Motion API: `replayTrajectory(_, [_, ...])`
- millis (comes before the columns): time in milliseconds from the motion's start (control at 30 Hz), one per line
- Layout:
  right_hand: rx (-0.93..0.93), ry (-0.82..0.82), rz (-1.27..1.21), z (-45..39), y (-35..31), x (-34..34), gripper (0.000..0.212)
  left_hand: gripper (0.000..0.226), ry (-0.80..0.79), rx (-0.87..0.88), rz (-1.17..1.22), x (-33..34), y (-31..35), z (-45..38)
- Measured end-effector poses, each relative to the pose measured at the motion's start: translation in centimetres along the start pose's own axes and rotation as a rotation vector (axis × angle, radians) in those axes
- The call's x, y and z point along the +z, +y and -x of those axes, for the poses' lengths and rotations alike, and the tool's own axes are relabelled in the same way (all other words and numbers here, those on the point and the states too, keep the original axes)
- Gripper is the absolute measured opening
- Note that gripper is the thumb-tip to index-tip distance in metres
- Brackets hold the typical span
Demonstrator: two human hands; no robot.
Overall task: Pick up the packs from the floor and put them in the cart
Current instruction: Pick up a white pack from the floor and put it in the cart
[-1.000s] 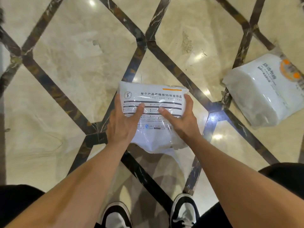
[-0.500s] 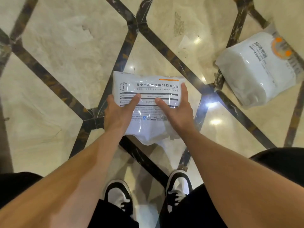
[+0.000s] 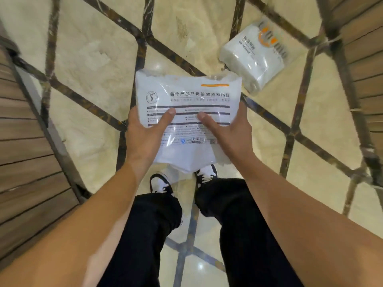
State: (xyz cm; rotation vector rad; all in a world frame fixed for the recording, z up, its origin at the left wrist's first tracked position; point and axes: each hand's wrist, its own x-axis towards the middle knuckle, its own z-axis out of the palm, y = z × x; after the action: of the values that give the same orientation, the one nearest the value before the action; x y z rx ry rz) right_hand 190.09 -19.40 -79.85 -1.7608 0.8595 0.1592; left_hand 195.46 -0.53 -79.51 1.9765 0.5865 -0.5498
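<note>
Presently, both hands grip one white pack (image 3: 187, 112) (printed label facing up) and hold it clear of the floor (image 3: 87, 65), above the person's black-and-white shoes (image 3: 160, 183). The left hand (image 3: 145, 135) clasps the pack's left edge with its thumb pressed across the label; the right hand (image 3: 230, 133) clasps the right edge likewise, fingers tucked out of sight beneath. A second pack (image 3: 253, 56), white with orange markings, lies on the marble floor at far right, well apart from the held one. Wooden slatted panels (image 3: 24, 162) border the left side.
</note>
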Motion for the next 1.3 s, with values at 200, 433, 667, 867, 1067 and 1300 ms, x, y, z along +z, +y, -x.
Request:
replayTrajectory(200, [-0.004, 0.182, -0.113, 9.1, -12.7, -14.2, 0.064, 0.065, -0.128, 0.154, -0.058, -1.8, 16.9, 13.1])
replayTrajectory(433, [-0.076, 0.484, -0.24, 20.4, -24.1, -28.7, 0.07, 0.064, -0.349, 0.44, -0.193, -2.7, 34.5, 27.1])
replayTrajectory(667, [-0.151, 0.865, -0.202, 34.2, -31.0, -42.1, 0.094, 0.094, -0.629, 0.872, -0.327, -1.1, 46.9, 41.5])
replayTrajectory(867, [-0.162, 1.216, -0.184, 49.5, -32.8, -50.2, 0.097, 0.098, -0.946, 1.176, -0.301, 0.4, 51.8, 56.9])
replayTrajectory(1067, [0.005, 1.532, -0.16, 66.0, -31.2, -53.7, 0.114, 0.089, -1.219, 1.33, -0.31, 0.8, 49.8, 73.3])
replayTrajectory(1300, [0.101, 1.747, -0.166, 81.1, -24.7, -54.0, 0.102, 0.117, -1.438, 1.385, -0.377, 1.6, 41.5, 88.0])
